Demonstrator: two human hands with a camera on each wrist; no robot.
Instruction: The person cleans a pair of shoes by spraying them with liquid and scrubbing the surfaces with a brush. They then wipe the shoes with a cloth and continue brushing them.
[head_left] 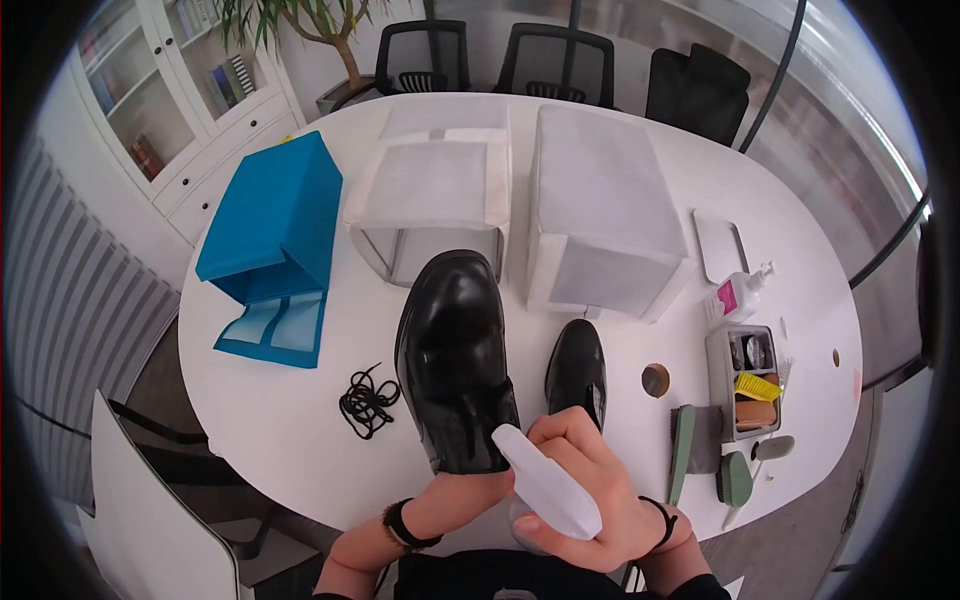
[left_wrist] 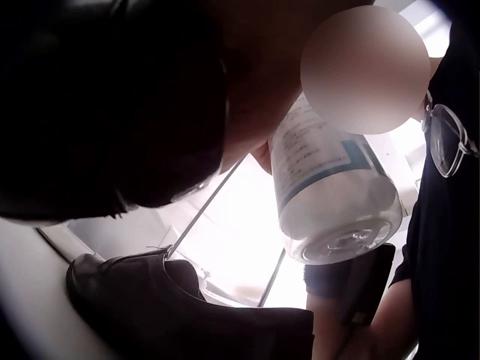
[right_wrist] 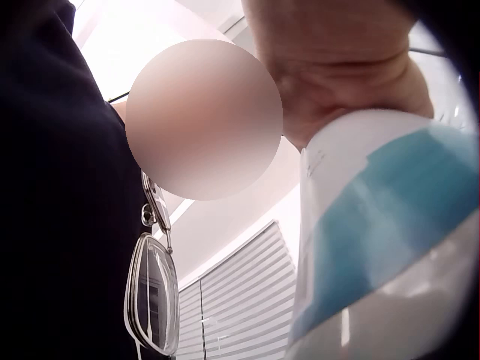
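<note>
A large black leather dress shoe [head_left: 455, 350] is raised toe-up close to the camera. My left hand [head_left: 468, 492] reaches into or behind its heel end and bears it, the fingers hidden by the shoe. My right hand [head_left: 585, 480] grips a white spray bottle [head_left: 552, 490] by its neck, the spray head close beside the shoe's heel end. In the left wrist view the bottle's clear base [left_wrist: 345, 232] and printed label show. Its teal band [right_wrist: 397, 202] fills the right of the right wrist view. The other black shoe [head_left: 577, 370] stands on the table beyond my right hand.
A black shoelace [head_left: 368, 402] lies left of the raised shoe. At the back stand a blue box [head_left: 275, 210] and two pale fabric boxes [head_left: 435, 185] [head_left: 605, 190]. To the right are a pump bottle [head_left: 738, 298], an organizer [head_left: 720, 385] and green-handled brushes [head_left: 735, 480].
</note>
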